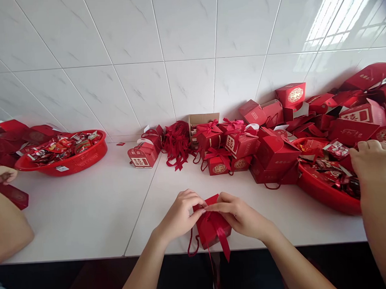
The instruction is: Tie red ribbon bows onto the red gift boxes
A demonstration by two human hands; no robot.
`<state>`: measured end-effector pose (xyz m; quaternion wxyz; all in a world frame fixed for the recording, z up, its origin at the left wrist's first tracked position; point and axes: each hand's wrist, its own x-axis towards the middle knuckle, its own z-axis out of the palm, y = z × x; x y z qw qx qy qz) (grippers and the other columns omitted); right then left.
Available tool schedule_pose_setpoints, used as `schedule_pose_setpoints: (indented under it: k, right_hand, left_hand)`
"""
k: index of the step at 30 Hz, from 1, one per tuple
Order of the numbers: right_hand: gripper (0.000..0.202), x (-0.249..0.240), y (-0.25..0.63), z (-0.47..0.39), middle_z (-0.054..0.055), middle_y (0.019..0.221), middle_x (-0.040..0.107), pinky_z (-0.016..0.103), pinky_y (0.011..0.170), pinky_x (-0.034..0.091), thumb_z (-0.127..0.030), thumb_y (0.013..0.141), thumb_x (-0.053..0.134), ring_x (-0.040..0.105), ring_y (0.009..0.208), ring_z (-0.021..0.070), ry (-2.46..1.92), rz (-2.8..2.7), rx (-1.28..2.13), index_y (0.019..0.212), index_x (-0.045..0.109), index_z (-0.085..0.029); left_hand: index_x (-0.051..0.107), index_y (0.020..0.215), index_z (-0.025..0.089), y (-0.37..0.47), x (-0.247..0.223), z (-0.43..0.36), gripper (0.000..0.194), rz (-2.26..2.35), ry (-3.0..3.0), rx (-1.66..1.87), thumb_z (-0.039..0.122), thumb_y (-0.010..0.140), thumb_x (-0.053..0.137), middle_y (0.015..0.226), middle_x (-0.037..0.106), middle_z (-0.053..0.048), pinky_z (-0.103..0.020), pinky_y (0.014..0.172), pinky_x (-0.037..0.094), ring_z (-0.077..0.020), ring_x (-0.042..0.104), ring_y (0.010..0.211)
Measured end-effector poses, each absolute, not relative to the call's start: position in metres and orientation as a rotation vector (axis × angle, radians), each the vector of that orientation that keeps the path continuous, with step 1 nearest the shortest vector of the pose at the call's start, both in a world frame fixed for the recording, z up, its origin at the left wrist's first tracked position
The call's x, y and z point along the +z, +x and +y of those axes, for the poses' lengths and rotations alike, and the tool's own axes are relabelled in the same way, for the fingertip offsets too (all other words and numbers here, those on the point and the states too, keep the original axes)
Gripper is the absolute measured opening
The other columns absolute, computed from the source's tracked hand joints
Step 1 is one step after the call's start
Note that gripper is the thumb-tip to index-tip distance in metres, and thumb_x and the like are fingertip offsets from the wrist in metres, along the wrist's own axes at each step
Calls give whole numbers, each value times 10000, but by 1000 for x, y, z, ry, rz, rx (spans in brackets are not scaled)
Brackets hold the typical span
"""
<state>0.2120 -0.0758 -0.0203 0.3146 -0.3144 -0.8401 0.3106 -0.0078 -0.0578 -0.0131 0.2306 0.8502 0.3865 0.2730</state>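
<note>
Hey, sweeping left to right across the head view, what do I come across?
Another person's hand → red basket → pair of boxes → wearer's left hand → ribboned front box → wearer's right hand → second red basket → someone's hand at the right edge.

Near the front edge of the white counter, a box is showing deep red beneath a crimson ribbon. Toward the back edge, stacked red boxes are bearing round gold medallions, and leftward a basket is glowing bright red. Behind, white tiles are displaying grey veining.
</note>
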Motion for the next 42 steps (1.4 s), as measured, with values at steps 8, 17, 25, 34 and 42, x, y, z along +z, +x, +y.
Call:
schedule_pose_setpoints:
  k: [8,17,25,34,42]
  right_hand:
    - [444,-35,211,-78,56,954,563,281,703,525,-91,908,401,562,809,157,-774,-2296,724,1148,691,-327]
    - [421,-38,215,-74,57,939,516,286,772,523,-101,917,401,537,839,147,-695,-2270,833,1083,725,-312]
    - [383,-37,215,-72,60,940,517,284,758,515,-131,916,422,523,857,157,-663,-2293,865,1010,753,-298]
    - [374,-36,215,-73,65,1003,548,285,831,524,-119,907,446,563,944,161,-635,-2271,918,1025,748,-305]
    - [322,-37,213,-72,73,1030,549,295,835,524,-148,924,475,573,982,170,-572,-2239,930,998,756,-287]
  left_hand:
    - [673,849,244,-11,-14,-52,162,1139,2443,806,126,838,562,801,681,-15,-359,804,467,-193,606,809]
    - [612,841,236,-12,-10,-56,170,1036,2433,670,108,837,501,830,599,-29,-310,759,487,-193,557,829]
    - [525,856,233,-11,-5,-56,151,989,2382,495,150,762,609,1004,513,-54,-292,749,525,-211,528,965]
    - [512,750,226,-10,-8,-54,178,854,2306,510,70,745,598,1312,489,-108,-326,749,558,-274,436,1278]
    - [522,760,220,-11,-14,-51,140,829,2233,569,192,786,656,1274,558,-92,-420,978,467,-265,400,1290]
